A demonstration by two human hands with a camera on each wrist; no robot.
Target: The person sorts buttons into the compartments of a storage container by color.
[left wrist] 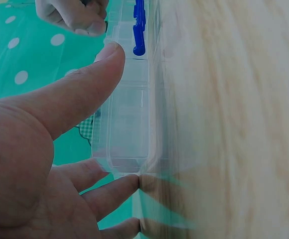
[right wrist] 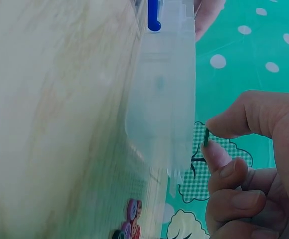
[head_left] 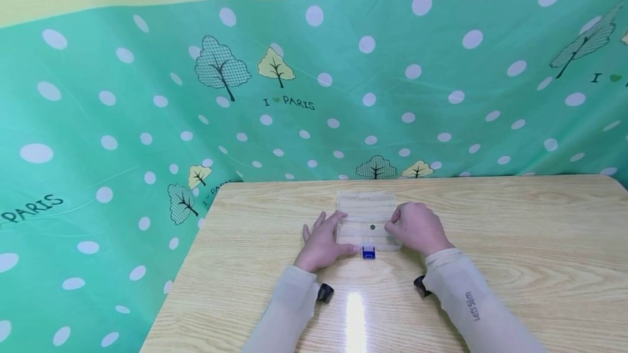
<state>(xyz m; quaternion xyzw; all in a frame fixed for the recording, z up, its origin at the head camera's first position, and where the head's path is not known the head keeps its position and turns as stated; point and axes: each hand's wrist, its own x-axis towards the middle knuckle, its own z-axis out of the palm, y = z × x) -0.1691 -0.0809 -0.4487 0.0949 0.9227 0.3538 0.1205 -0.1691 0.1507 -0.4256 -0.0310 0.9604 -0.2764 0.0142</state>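
Note:
A clear plastic divided box [head_left: 352,229] with a blue latch [head_left: 368,253] at its front stands on the table. My left hand [head_left: 321,245] lies along the box's left side, fingers spread and mostly straight. Its thumb reaches the front edge near the latch, while other fingertips touch the end wall and table in the left wrist view. At the box's right side, my right hand [head_left: 419,227] pinches a thin dark green button [right wrist: 206,137], seen edge-on, between thumb and index finger. A small green round button [head_left: 373,227] shows inside the box.
Several red, purple and dark buttons [right wrist: 132,213] lie on the wooden table [head_left: 520,244] beyond the box's right end. A green dotted cloth [head_left: 343,70] hangs behind the table and down its left side.

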